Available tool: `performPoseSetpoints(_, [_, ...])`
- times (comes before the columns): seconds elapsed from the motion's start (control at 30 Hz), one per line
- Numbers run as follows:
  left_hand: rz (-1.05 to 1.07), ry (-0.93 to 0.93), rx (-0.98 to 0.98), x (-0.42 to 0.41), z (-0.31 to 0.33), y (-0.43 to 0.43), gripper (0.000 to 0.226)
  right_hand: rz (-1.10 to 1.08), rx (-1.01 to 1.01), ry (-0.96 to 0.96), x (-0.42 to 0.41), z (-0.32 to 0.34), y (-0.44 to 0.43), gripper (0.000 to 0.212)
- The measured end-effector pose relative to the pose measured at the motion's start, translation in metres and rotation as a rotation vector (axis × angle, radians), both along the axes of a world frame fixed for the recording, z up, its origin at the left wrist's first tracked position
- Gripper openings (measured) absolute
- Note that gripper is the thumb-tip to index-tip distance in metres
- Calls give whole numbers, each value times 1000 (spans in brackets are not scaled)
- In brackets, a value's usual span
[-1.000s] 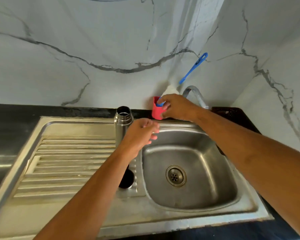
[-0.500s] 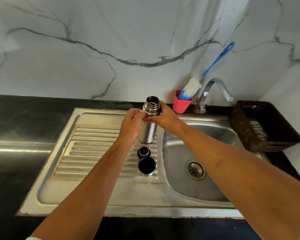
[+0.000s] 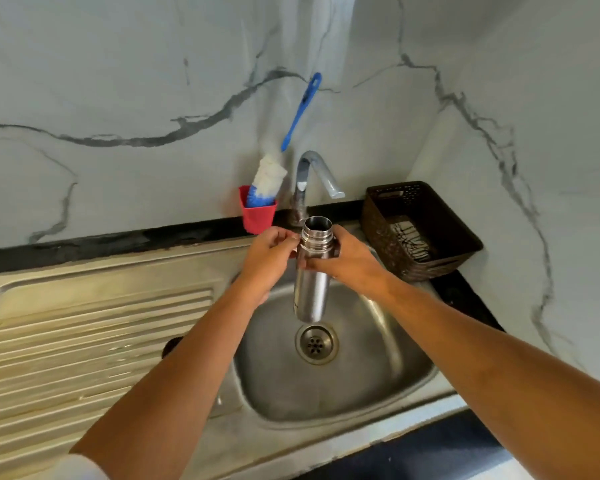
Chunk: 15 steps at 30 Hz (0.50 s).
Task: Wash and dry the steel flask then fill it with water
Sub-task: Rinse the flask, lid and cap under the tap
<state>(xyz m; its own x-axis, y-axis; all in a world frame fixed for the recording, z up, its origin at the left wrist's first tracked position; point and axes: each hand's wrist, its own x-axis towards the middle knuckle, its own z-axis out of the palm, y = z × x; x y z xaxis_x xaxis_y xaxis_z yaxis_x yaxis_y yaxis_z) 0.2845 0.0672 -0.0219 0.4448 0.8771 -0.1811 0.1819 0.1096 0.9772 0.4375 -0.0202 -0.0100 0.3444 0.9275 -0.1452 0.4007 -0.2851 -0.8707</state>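
The open steel flask [image 3: 311, 289] hangs upright above the sink basin [image 3: 371, 368], right over the drain [image 3: 316, 342]. My right hand [image 3: 347, 261] grips its upper body from the right. My left hand [image 3: 269, 259] holds its neck from the left with curled fingers. The tap [image 3: 317, 174] stands just behind the flask, spout pointing right; no water runs. A dark cap [image 3: 171, 346] shows partly behind my left forearm on the drainboard.
A red cup [image 3: 258, 216] holding a blue-handled bottle brush [image 3: 300, 110] sits left of the tap. A brown basket [image 3: 420, 230] with a cloth stands at the right on the black counter. The ribbed drainboard [image 3: 94, 341] spreads to the left.
Both hands lifted the flask off the drainboard and carried it right, over the basin. Earlier my right hand had left the red cup and joined the left on the flask.
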Motion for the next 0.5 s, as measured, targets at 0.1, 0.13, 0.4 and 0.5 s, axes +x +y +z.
performPoseSetpoints(0.1, [-5, 31, 1, 44, -18, 17, 9, -2, -34, -33, 29, -15, -2, 75])
performPoseSetpoints(0.13, [-2, 38, 6, 57, -22, 23, 17, 6, -45, -36, 37, -20, -2, 76])
performPoseSetpoints(0.4, [109, 198, 272, 105, -42, 80, 13, 101, -105, -61, 62, -44, 17, 81])
performPoseSetpoints(0.5, [210, 176, 249, 95, -56, 90, 23, 119, -124, -50, 63, -50, 23, 79])
